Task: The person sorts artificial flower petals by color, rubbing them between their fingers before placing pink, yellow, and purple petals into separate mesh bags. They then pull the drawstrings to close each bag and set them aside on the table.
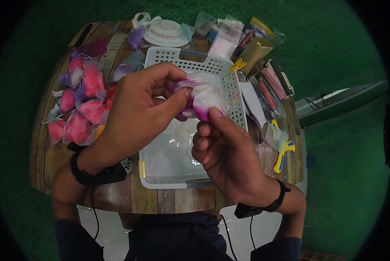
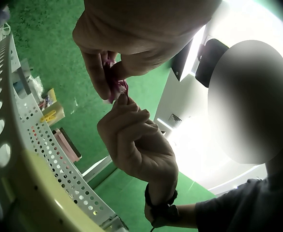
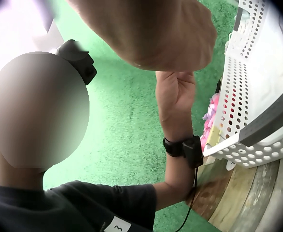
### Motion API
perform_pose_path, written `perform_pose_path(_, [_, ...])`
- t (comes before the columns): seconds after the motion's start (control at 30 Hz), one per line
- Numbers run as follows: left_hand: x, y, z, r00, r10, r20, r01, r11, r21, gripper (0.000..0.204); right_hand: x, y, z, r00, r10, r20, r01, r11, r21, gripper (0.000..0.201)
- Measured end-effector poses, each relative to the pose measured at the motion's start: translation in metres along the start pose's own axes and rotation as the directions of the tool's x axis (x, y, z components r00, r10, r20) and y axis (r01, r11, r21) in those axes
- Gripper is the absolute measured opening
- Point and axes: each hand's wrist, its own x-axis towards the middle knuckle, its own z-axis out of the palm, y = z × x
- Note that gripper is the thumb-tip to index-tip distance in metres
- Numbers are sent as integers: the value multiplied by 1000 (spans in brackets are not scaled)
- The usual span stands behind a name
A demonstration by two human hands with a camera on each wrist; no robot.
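A ruffled white and purple flower-like cloth piece point(image 1: 207, 96) is held up over the white basket point(image 1: 145, 172). My left hand point(image 1: 142, 108) pinches its left side between thumb and fingers. At its lower right edge, my right hand point(image 1: 232, 158) pinches the purple border with the thumb and index finger, the other fingers curled in. From the left wrist, the cloth piece point(image 2: 116, 89) shows between both hands, with a thin magenta strand beside it. My own right hand hides it in the right wrist view.
Pink and red pouches point(image 1: 77, 124) lie left of the basket. Behind it stand ribbon spools point(image 1: 166, 30) and a clear cup point(image 1: 203, 25). A yellow clip point(image 1: 237, 65) sits on its rim; packets and a yellow-blue tool point(image 1: 284, 155) are on the right.
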Motion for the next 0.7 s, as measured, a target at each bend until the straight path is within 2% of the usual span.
perform_pose_path(0.17, [-3,-2,4,1000,19,-17,-19,1000,11,13,3,3,-5,1000,15,16,-15,999,39,20])
perform_pose_path(0.27, [-3,-3,3,995,62,-81,-58,997,43,15,-3,8,1,998,39,45,-42,997,71,20])
perform_pose_path(0.33, [-1,-7,-1,969,232,-81,-197,931,307,16,-13,11,7,996,55,66,-60,995,84,21])
perform_pose_path(0.4, [-2,-5,-1,962,259,-88,-223,928,298,17,-23,15,12,980,163,117,-179,974,140,22])
perform_pose_path(0.47, [-4,-5,2,955,283,-91,-247,926,287,18,-25,18,17,976,148,161,-168,979,120,19])
perform_pose_path(0.53, [-7,-5,3,920,382,-86,-339,886,316,20,-21,18,21,986,95,137,-113,985,132,19])
perform_pose_path(0.7, [-13,2,5,928,371,-25,-344,883,320,22,-12,18,21,994,70,88,-84,982,168,20])
